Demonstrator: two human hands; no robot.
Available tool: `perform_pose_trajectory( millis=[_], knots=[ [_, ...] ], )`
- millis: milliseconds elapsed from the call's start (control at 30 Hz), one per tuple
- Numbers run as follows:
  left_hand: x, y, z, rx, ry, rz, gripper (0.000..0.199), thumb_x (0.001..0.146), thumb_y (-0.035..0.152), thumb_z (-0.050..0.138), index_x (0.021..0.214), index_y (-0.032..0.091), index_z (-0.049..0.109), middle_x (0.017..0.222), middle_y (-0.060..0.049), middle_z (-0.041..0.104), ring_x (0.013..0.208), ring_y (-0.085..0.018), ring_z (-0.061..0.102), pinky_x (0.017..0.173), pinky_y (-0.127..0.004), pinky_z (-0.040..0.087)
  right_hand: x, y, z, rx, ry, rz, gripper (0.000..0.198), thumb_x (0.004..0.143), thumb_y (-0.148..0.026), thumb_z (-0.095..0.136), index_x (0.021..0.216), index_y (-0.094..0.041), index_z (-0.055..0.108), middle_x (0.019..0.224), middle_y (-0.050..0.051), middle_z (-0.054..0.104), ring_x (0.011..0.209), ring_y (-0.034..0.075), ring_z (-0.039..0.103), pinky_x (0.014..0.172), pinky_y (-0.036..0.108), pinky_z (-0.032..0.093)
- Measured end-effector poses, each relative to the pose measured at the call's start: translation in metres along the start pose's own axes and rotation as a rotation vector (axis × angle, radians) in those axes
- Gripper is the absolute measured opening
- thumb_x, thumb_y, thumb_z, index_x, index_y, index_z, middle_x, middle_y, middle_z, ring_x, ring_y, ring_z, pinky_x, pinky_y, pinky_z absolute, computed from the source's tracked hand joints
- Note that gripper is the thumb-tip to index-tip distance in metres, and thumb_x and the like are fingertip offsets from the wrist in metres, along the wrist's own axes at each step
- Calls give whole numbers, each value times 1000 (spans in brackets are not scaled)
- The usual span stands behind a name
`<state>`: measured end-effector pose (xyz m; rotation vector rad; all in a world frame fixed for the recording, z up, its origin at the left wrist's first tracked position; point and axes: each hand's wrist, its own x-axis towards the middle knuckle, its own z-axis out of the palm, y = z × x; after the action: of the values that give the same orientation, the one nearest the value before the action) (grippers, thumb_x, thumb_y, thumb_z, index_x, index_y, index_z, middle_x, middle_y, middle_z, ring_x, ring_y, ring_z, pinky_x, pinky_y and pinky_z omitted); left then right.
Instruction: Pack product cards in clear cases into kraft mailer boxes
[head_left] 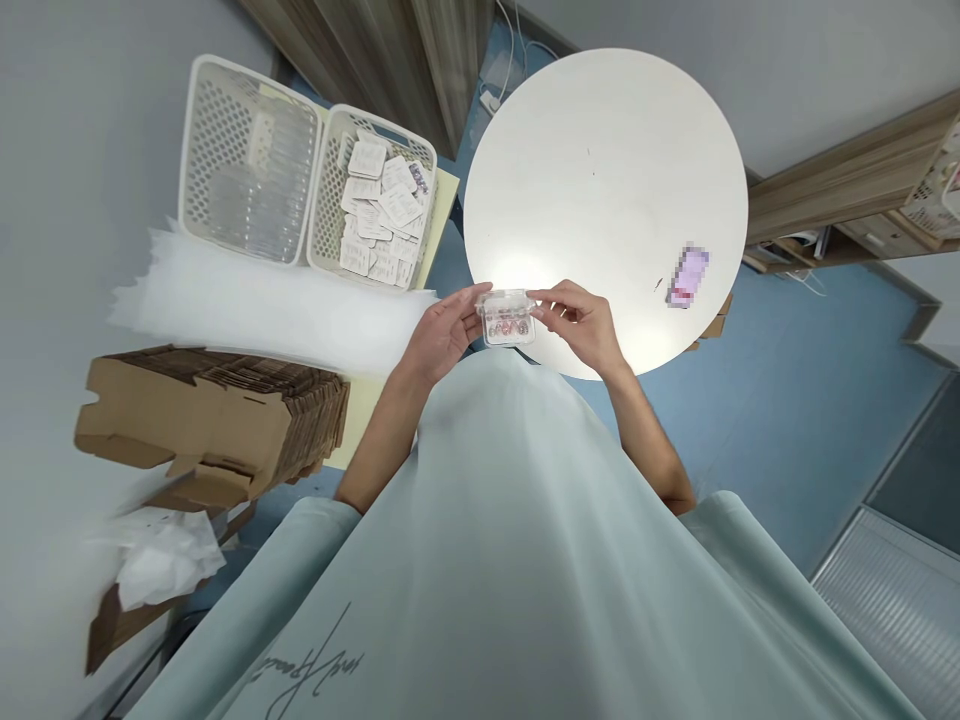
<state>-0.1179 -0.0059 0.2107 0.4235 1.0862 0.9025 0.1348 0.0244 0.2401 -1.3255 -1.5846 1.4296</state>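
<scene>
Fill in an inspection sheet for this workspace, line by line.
Surface: round white tabletop, few small dark marks.
Job's things: small clear plastic box with reddish contents, near the tabletop's edge.
Clutter: pixelated purple rectangular item on the tabletop's right.
Hands: left hand and right hand, both bare, hold the box by its sides.
Cables: thin white cable beyond the tabletop's far-left edge.
Surroundings: left, two white perforated plastic baskets (clear plastic shells; white cards), stacked brown cardboard boxes.

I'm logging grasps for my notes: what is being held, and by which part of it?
A small clear plastic box, held by its sides: the left hand at its left edge, the right hand at its right edge.
</scene>
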Motion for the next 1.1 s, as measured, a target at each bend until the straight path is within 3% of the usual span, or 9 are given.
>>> perform_pose_trajectory(
  millis=[100,267,600,700,833,967,1100],
  knots=[
    [1,4,0,17,-13,21,55,101,64,82,134,20,83,143,-14,82,144,-35,72,120,-49,62,-10,-3,-1,-32,-48,22,42,105,-67,78,126,-33,88,103,3,72,83,16,66,71,31,58],
    [6,7,-1,43,-22,37,53,90,50,96,133,21,84,144,-14,82,148,-38,70,126,-54,58,-18,-10,3,-103,-66,66,35,108,-57,72,132,-35,86,112,5,74,87,18,69,75,33,63],
    [16,6,3,54,-27,37,44,90,42,92,129,21,86,148,-13,80,147,-38,69,127,-56,57,-20,-13,1,-182,-56,-36,34,111,-37,64,139,-36,82,111,5,69,98,21,70,81,36,67],
    [18,8,5,64,-39,43,47,90,41,90,132,20,85,149,-14,79,148,-39,68,127,-58,57,-22,-13,-1,-153,1,-6,31,110,-46,68,135,-34,83,111,5,71,95,20,71,80,35,66],
    [20,10,7,77,-48,57,49,90,43,90,133,21,84,150,-14,79,149,-39,68,127,-58,57,-23,-13,-1,-75,118,191,48,102,-70,77,128,-29,81,109,5,78,84,18,74,72,32,64],
    [19,13,11,89,-54,75,47,90,42,91,132,21,85,150,-14,79,147,-38,69,127,-57,56,-22,-13,3,95,23,406,69,87,-91,80,99,-23,79,93,6,80,73,19,77,58,29,59],
    [18,15,15,118,-67,78,47,91,42,91,133,22,85,151,-13,78,147,-38,69,126,-56,56,-20,-12,10,231,-37,463,75,80,-97,81,86,-23,75,86,6,81,70,19,78,54,27,57]
  ],
)
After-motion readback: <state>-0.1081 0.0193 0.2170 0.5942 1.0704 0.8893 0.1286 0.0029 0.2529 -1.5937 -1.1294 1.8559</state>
